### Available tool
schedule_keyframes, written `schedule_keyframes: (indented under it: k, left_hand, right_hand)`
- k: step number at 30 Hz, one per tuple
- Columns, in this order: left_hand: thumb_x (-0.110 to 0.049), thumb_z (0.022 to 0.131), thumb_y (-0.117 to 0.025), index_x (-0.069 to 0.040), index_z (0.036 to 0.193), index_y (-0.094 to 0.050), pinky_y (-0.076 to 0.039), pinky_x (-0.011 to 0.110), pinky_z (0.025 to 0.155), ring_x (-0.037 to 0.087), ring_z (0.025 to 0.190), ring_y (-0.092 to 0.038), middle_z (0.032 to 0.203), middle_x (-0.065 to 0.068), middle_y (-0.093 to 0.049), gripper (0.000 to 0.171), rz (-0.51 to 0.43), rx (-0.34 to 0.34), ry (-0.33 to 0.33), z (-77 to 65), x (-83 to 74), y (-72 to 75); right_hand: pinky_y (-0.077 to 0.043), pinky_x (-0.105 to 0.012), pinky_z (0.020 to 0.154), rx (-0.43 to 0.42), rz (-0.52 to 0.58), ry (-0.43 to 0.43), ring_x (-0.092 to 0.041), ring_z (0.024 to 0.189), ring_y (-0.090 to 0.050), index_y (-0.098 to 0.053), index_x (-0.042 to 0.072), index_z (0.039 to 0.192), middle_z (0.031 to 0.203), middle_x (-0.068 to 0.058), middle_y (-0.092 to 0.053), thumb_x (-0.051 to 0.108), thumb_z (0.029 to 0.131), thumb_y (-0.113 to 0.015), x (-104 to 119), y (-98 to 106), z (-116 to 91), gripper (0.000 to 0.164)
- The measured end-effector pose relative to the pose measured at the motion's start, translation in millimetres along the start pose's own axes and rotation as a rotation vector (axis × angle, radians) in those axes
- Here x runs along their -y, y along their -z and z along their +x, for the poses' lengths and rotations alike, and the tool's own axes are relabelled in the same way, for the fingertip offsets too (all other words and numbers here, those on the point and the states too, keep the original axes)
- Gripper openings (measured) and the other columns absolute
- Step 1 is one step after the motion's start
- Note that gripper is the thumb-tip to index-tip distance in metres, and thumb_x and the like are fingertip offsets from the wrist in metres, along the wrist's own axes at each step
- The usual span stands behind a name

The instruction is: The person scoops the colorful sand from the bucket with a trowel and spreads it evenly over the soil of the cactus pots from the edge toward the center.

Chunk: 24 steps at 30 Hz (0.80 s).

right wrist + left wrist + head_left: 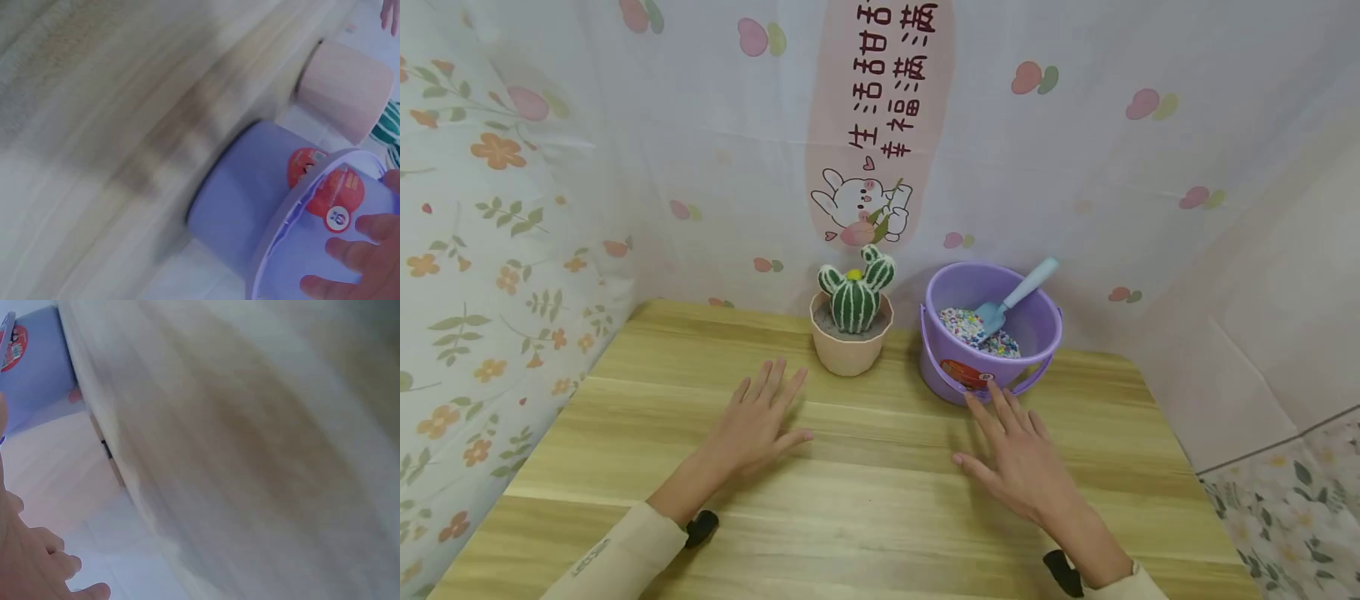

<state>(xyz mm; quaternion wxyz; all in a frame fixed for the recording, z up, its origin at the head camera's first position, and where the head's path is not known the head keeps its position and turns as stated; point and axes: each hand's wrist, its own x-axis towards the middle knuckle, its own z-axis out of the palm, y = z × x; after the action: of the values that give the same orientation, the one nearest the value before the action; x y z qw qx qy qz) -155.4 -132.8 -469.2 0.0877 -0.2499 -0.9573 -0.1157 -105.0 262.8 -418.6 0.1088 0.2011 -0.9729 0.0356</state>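
Note:
A purple bucket [970, 287] stands at the back right of the table, its handle hanging down across the front. Small multicoloured pellets [958, 323] lie inside, and a light blue scoop [1030, 282] leans in them with its handle over the rim. My right hand [1018, 458] is just in front of the bucket, fingers spread and holding nothing; its fingertips overlap the bucket's lower front in the head view. To the left stands a knitted green cactus [855, 307] in a pale pink pot [847, 354]. In front and left of it, my left hand [748, 429] is spread with nothing in it.
The wooden table [865, 500] meets a printed cloth backdrop [737, 150] right behind the pot and bucket. A floral cloth [497, 275] hangs along the left side, and a pale panel [1240, 375] borders the right. Black bands [702, 528] sit at both wrists.

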Motion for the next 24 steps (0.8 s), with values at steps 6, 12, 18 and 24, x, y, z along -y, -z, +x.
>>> schedule_keyframes:
  k: [6,12,18,24]
  left_hand:
    - [-0.06,0.091,-0.055,-0.013,0.157,-0.015,-0.027,0.064,0.109,0.042,0.145,-0.018,0.16,0.024,-0.014,0.09,-0.019,0.002,0.018,7.7,-4.9,3.4]
    - [-0.061,0.093,-0.051,-0.012,0.158,-0.007,-0.025,0.062,0.112,0.038,0.147,-0.014,0.161,0.021,-0.01,0.093,-0.11,-0.005,0.001,23.5,-21.5,7.7]
    - [-0.058,0.093,-0.054,-0.011,0.157,0.0,-0.021,0.056,0.116,0.03,0.15,-0.01,0.163,0.014,-0.008,0.096,-0.216,-0.06,-0.054,40.9,-43.1,11.5]
    - [-0.054,0.093,-0.057,-0.005,0.157,-0.005,-0.021,0.053,0.117,0.028,0.15,-0.011,0.162,0.016,-0.013,0.096,-0.252,-0.103,-0.094,49.9,-57.3,10.2]
  right_hand:
    - [-0.036,-0.064,0.103,-0.049,0.017,0.04,-0.041,0.138,-0.036,-0.035,0.019,0.152,0.158,-0.016,-0.027,0.062,0.089,-0.056,1.4,7.1,4.8,0.079]
    - [-0.044,-0.056,0.098,-0.182,0.081,0.106,-0.039,0.129,-0.049,-0.044,0.015,0.147,0.148,-0.016,-0.044,0.05,0.09,-0.063,0.9,20.8,11.3,0.07]
    - [-0.052,-0.055,0.084,-0.255,0.093,0.089,-0.039,0.121,-0.056,-0.048,0.015,0.145,0.144,-0.014,-0.05,0.047,0.089,-0.065,-0.8,35.9,19.0,0.067]
    - [-0.054,-0.054,0.077,-0.262,0.11,0.057,-0.039,0.115,-0.06,-0.048,0.015,0.145,0.143,-0.014,-0.051,0.043,0.09,-0.065,-4.0,43.5,25.3,0.065]
